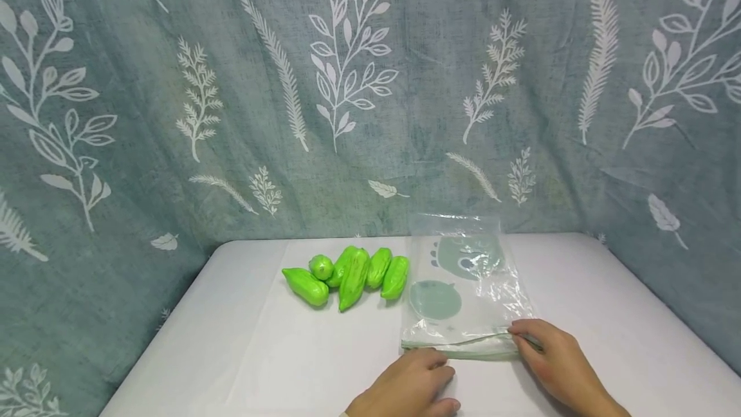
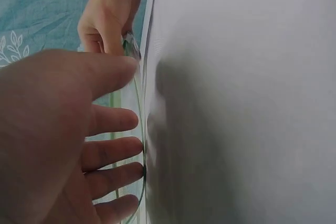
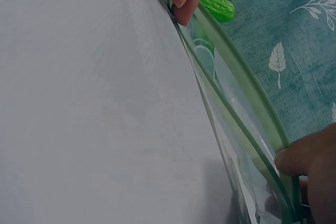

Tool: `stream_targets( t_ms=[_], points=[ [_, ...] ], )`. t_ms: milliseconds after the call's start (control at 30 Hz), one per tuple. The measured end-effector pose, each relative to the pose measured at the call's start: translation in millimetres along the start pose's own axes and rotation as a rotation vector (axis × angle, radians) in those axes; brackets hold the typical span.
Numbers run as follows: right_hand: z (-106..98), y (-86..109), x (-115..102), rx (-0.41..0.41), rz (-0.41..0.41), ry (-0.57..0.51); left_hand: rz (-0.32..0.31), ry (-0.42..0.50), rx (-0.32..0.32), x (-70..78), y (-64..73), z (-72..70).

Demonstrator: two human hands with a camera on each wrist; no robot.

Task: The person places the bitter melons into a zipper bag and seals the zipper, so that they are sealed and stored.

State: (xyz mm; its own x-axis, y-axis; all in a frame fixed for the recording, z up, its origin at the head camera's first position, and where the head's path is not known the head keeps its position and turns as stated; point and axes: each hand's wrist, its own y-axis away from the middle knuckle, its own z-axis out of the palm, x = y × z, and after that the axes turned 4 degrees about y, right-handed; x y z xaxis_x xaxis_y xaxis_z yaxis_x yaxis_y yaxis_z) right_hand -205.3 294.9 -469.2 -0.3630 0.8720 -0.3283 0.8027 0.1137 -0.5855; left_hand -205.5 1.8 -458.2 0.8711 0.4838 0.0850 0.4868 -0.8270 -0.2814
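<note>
A clear zip bag (image 1: pixel 463 288) with pale green printed shapes lies flat, its green-edged mouth toward me. In the right wrist view its green strips (image 3: pixel 241 72) stand apart, so the mouth gapes. My right hand (image 1: pixel 556 352) pinches the right end of that mouth between thumb (image 3: pixel 299 156) and fingers. At the left end, my left hand (image 1: pixel 413 385) touches the rim with its fingertips. The left wrist view shows its fingers (image 2: pixel 113 150) fairly straight and the thumb apart from them. Several bright green, wrinkled pepper-like vegetables (image 1: pixel 353 278) lie left of the bag.
A white table (image 1: pixel 278 365) carries everything. Behind it and at both sides hangs a grey-green curtain (image 1: pixel 260 82) with white leaf prints, close along the table's edges. The far end of the bag reaches the table's back edge.
</note>
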Motion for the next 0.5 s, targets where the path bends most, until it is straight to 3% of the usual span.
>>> stream_targets(
  t_ms=[100,333,500],
  points=[
    [-0.3,0.2,-0.8,0.006,-0.002,0.002,-0.017,-0.002,-0.011,4.9,-5.5,1.1],
    [0.9,-0.2,-3.5,-0.045,0.021,-0.028,-0.129,-0.047,-0.102,19.8,-15.0,3.2],
    [-0.5,0.5,-5.4,-0.091,0.080,-0.049,-0.274,0.004,-0.176,35.4,-27.3,6.4]
  ],
)
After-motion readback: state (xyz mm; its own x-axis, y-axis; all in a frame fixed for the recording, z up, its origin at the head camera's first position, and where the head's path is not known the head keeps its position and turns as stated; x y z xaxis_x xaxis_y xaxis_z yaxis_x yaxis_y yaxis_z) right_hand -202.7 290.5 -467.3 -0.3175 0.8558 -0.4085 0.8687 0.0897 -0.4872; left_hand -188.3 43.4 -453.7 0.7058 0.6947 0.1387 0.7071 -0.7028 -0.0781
